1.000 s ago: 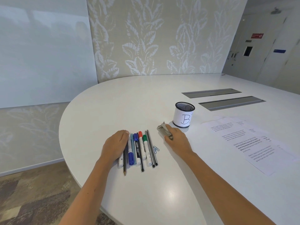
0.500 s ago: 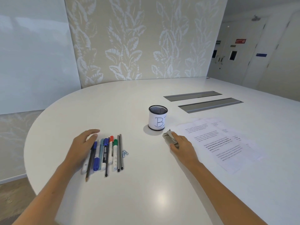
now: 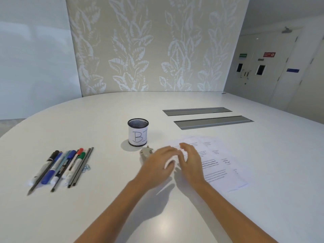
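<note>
Your left hand (image 3: pixel 157 166) and right hand (image 3: pixel 192 163), fingers loose and gripping nothing, meet over fanned white sheets (image 3: pixel 222 165) printed with black text.

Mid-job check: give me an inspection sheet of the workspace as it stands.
Surface: glossy white rounded table.
Job's things: overlapping printed paper sheets lying flat at right; small grey metal stapler-like tool lying by the left hand.
Clutter: black mesh cup labelled B; row of markers, pens and pencils; blue paper clips.
Hands: left hand and right hand at the sheets' left edge, blurred; right open, left's grip unclear.
Cables: nothing seen; two grey table hatches closed.
Surroundings: leaf-patterned wall panel; white doors at right.
</note>
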Tool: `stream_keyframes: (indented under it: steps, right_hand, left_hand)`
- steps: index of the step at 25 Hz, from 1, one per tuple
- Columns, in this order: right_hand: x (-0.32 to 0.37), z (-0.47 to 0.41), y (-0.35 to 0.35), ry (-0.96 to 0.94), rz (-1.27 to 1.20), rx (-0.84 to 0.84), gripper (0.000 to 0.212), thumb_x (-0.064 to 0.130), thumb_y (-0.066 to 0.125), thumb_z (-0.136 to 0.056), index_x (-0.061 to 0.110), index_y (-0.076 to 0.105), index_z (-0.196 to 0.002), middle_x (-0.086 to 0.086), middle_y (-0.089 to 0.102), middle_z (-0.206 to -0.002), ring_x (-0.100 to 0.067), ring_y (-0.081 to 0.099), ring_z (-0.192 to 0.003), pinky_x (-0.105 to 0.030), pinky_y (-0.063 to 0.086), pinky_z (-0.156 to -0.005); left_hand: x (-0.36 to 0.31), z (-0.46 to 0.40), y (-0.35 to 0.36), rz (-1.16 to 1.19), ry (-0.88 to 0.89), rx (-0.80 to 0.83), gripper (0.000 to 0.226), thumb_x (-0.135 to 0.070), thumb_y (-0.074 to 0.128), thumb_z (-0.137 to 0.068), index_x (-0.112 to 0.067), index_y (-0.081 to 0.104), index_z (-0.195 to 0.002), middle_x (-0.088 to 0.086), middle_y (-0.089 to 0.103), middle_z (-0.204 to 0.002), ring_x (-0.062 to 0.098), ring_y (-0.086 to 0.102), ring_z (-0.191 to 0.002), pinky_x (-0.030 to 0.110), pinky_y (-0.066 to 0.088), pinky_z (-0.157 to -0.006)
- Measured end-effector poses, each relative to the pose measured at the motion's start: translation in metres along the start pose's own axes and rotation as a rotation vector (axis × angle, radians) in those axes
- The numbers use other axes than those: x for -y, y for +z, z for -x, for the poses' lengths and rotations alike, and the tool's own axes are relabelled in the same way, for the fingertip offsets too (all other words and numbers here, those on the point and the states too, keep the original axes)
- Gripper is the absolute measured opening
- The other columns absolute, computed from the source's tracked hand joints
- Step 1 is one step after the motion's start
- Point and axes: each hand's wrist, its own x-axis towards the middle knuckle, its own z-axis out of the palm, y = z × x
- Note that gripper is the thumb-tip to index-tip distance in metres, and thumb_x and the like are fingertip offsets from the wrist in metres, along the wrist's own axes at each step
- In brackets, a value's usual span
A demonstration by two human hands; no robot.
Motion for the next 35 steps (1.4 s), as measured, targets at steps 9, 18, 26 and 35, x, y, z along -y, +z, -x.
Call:
stream_keyframes:
  steps: [9, 18, 26, 35]
  right_hand:
    - [-0.144, -0.054, -0.135, 0.518, 0.564, 0.242, 0.061, 0.051, 0.030, -0.098, 0.002, 0.046, -0.131, -0.021, 0.049, -0.137, -0.037, 0.042, -0.129, -0.049, 0.035, -0.105]
    - [-0.145, -0.041, -0.118, 0.371, 0.432, 0.447, 0.077, 0.061, 0.029, -0.095, 0.005, 0.024, -0.147, -0.012, 0.028, -0.157, -0.024, 0.023, -0.145, -0.045, 0.019, -0.118]
    - [-0.126, -0.055, -0.114, 0.619, 0.551, 0.225, 0.089, 0.063, 0.069, -0.071, 0.002, 0.037, -0.129, -0.020, 0.038, -0.133, -0.041, 0.031, -0.133, -0.053, 0.042, -0.096]
    - [-0.130, -0.086, -0.112, 0.709, 0.620, 0.365, 0.089, 0.057, 0.079, -0.066, -0.001, 0.043, -0.124, -0.023, 0.052, -0.131, -0.042, 0.042, -0.129, -0.047, 0.036, -0.105]
  left_hand:
    - [-0.007, -0.037, 0.108, -0.432, -0.499, 0.394, 0.066, -0.051, 0.023, -0.099, -0.013, 0.012, -0.152, 0.015, -0.002, -0.162, 0.030, -0.002, -0.149, 0.048, 0.004, -0.118]
    - [0.013, -0.044, 0.114, -0.653, -0.260, 0.384, 0.063, -0.051, 0.015, -0.099, -0.017, 0.011, -0.152, 0.015, 0.004, -0.162, 0.029, 0.006, -0.149, 0.051, 0.012, -0.117]
    - [0.015, -0.063, 0.118, -0.581, -0.289, 0.395, 0.061, -0.050, 0.019, -0.099, -0.020, 0.014, -0.152, 0.009, 0.004, -0.163, 0.026, 0.003, -0.149, 0.050, 0.007, -0.119]
    - [0.026, -0.066, 0.124, -0.470, -0.318, 0.346, 0.065, -0.053, 0.017, -0.097, -0.019, 0.011, -0.152, 0.006, 0.003, -0.163, 0.023, 0.001, -0.149, 0.048, 0.004, -0.120]
